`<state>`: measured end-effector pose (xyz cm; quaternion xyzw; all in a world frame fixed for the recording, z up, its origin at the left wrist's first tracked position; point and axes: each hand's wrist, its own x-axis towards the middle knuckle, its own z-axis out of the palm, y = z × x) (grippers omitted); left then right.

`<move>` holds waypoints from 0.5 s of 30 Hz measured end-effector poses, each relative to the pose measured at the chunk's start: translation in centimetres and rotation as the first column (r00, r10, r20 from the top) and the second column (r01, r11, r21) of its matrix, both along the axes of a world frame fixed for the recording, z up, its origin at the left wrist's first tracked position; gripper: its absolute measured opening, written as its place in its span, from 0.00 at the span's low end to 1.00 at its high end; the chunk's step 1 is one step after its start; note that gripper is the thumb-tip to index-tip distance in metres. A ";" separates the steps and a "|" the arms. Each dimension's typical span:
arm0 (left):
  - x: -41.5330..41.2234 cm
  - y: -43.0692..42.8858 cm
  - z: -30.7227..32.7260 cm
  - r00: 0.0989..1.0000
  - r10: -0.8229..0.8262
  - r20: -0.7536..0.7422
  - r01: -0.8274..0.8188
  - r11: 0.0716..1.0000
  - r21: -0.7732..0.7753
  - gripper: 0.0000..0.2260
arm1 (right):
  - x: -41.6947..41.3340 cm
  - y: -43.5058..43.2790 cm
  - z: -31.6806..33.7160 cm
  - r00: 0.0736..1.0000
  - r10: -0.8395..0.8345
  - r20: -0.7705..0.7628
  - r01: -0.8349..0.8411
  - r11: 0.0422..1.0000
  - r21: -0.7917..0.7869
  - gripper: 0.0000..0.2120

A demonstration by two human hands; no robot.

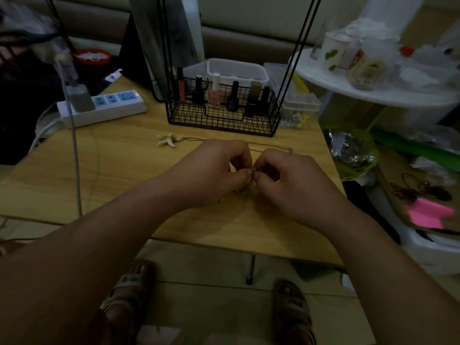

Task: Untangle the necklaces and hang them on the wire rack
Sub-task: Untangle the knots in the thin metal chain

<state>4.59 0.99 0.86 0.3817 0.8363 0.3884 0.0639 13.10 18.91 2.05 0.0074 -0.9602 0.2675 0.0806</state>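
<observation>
Small metal clasp piece (254, 169) of a thin necklace chain (271, 146) pinched between both sets of fingertips, just above the wooden table (119, 170) near its middle. Left hand (214, 173) curled shut on the piece from one side, right hand (291, 180) curled shut on it from the other, thumbs nearly touching. Chain itself faint, trailing along the tabletop behind the knuckles toward a pale starfish pendant (167, 140) lying flat to the left. Too dim to tell how many strands run there or whether knotted. Farther back, black wire rack (221, 118) standing upright on the table, basket filled with nail polish bottles (214, 92), thin black uprights rising out of view. White power strip (104, 108) at far left, clear plastic boxes (293, 95) beside the rack's right.
</observation>
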 end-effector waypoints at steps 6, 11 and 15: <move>0.3 0.2 0.0 0.998 -0.006 -0.068 0.004 1.000 -0.031 0.06 | -0.1 -0.1 -0.2 1.000 -0.013 -0.004 0.014 0.997 0.071 0.02; 0.2 0.2 0.0 0.995 -0.023 -0.096 0.017 0.998 -0.068 0.05 | -0.1 -0.2 -0.4 1.000 -0.014 0.004 0.014 0.998 0.062 0.03; 0.3 0.3 0.3 0.999 -0.036 0.016 0.036 0.999 0.030 0.06 | -0.2 -0.1 -0.2 1.000 -0.012 0.011 0.014 0.992 -0.128 0.04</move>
